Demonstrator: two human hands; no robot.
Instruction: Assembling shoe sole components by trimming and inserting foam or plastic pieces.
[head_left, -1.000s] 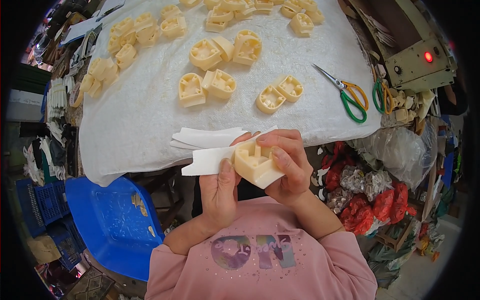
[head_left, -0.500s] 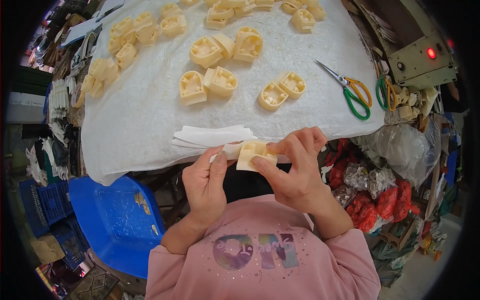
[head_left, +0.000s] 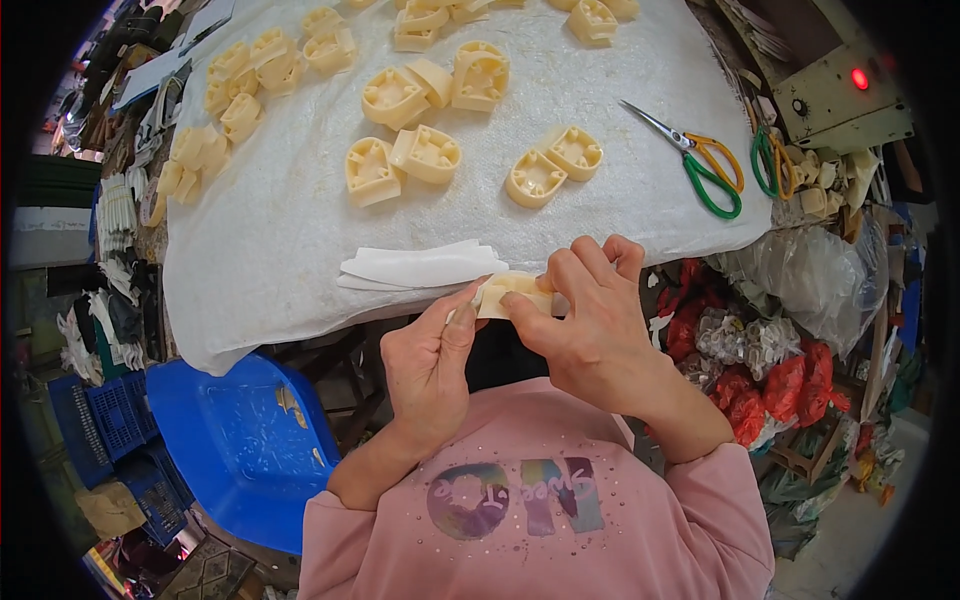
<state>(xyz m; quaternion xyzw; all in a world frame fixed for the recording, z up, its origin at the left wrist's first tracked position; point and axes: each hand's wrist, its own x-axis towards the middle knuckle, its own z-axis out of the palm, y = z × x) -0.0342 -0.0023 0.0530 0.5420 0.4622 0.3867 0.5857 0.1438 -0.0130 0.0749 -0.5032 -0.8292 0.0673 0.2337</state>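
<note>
Between my two hands, at the table's near edge, is a hollow cream plastic piece [head_left: 516, 296], tilted toward me. My right hand [head_left: 600, 340] is closed on it, thumb on the near side and fingers on the far right. My left hand [head_left: 430, 365] is closed in a pinch at the piece's left end, on a white strip [head_left: 482, 290] that lies against it; the fingers hide most of the strip. Just beyond the left hand a small stack of white strips [head_left: 420, 266] lies on the white sheet [head_left: 300, 240].
Several similar cream pieces [head_left: 430, 155] stand in groups across the sheet. Scissors [head_left: 700, 160] with green and yellow handles lie at the right, a second pair beside them. A blue tub [head_left: 240, 450] is at the lower left, red plastic bags [head_left: 785, 390] at the lower right.
My left hand has moved right, closer to the cream piece, and less of the white strip shows. The piece has tilted, and my right hand has turned with it.
</note>
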